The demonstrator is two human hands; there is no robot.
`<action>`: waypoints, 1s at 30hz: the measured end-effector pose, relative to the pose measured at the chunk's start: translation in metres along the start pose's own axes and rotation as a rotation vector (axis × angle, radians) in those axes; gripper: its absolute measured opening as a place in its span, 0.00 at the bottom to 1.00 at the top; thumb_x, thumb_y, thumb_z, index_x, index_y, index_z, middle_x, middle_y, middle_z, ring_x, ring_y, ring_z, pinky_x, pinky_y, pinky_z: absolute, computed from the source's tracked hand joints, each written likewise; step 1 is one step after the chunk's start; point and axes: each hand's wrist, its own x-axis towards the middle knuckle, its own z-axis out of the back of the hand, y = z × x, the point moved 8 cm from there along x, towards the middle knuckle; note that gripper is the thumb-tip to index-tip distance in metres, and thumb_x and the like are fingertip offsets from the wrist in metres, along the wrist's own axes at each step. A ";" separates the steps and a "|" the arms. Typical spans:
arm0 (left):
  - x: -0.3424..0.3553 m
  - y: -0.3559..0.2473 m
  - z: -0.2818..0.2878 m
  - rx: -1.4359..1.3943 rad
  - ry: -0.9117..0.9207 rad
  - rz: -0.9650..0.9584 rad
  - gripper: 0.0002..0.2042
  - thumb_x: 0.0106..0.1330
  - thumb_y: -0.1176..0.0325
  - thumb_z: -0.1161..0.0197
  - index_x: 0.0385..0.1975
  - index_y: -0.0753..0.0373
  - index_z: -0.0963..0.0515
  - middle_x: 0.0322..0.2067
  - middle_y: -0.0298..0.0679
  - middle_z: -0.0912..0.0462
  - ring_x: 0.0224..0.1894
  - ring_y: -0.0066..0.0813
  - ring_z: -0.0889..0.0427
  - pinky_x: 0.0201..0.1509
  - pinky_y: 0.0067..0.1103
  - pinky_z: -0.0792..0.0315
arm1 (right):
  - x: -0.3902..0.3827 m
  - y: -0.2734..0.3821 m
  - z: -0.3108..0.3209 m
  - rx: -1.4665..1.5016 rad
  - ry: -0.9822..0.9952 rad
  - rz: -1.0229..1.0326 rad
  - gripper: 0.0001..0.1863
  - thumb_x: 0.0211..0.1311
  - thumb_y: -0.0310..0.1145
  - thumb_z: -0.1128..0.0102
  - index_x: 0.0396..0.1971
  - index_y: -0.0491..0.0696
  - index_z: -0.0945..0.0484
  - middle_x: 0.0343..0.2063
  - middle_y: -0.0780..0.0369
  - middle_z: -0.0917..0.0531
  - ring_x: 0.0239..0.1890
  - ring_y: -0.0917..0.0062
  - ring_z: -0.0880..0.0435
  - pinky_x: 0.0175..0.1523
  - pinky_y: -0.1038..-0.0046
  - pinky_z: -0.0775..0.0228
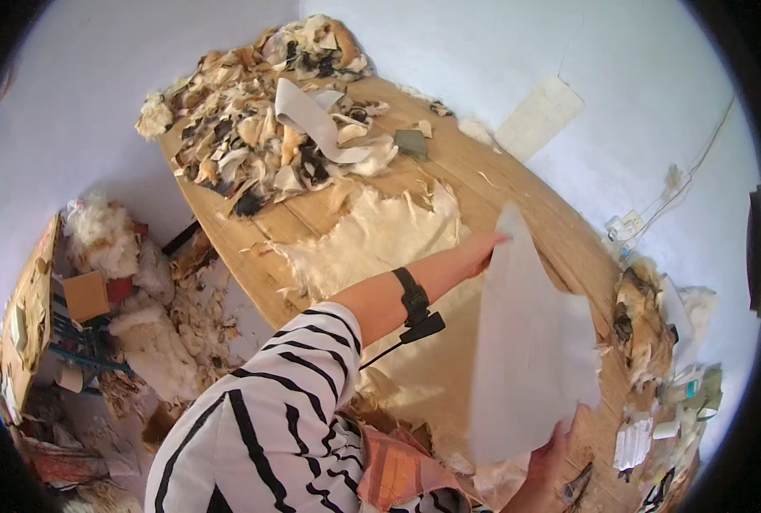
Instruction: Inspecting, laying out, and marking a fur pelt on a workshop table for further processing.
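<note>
A large white sheet [526,350], cut with slanting and notched edges, is held up over the table and slightly blurred. My left hand [485,250], arm stretched forward with a black strap on the wrist, grips its upper end near the narrow tip. At the sheet's lower edge my right hand [549,457] grips it, the fingers partly hidden by the sheet. Beneath lies a cream-coloured hide [372,231] with ragged edges, spread on the wooden table [243,256]. Part of the hide is hidden by my left arm and the sheet.
Hide scraps [252,137] heap at the table's far left, a curled white strip [312,124] on top. A dark handled tool [577,483] lies near right. Fleece bundles [102,239] and scraps cover the floor left. A wall socket [627,225] with cords is at right.
</note>
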 end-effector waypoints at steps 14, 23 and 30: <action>-0.301 0.034 -0.011 0.671 -0.109 0.268 0.21 0.68 0.60 0.38 0.57 0.65 0.26 0.49 0.38 0.19 0.51 0.24 0.22 0.59 0.22 0.31 | -0.037 -0.087 -0.149 0.183 0.412 -0.522 0.37 0.71 0.61 0.61 0.71 0.51 0.45 0.51 0.54 0.23 0.49 0.64 0.21 0.55 0.60 0.26; -0.346 0.090 0.062 1.078 0.433 0.073 0.22 0.67 0.62 0.38 0.60 0.62 0.27 0.59 0.41 0.25 0.58 0.36 0.25 0.62 0.28 0.31 | 0.008 -0.128 -0.111 -0.195 0.231 -0.256 0.27 0.67 0.33 0.41 0.64 0.47 0.38 0.47 0.61 0.26 0.47 0.74 0.23 0.54 0.68 0.26; -0.357 0.038 -0.017 -0.252 0.517 0.413 0.44 0.64 0.38 0.42 0.72 0.60 0.49 0.71 0.50 0.44 0.72 0.54 0.44 0.69 0.49 0.41 | 0.000 -0.137 -0.100 -0.076 0.115 -0.277 0.30 0.68 0.33 0.42 0.66 0.48 0.43 0.49 0.58 0.26 0.48 0.71 0.22 0.54 0.63 0.24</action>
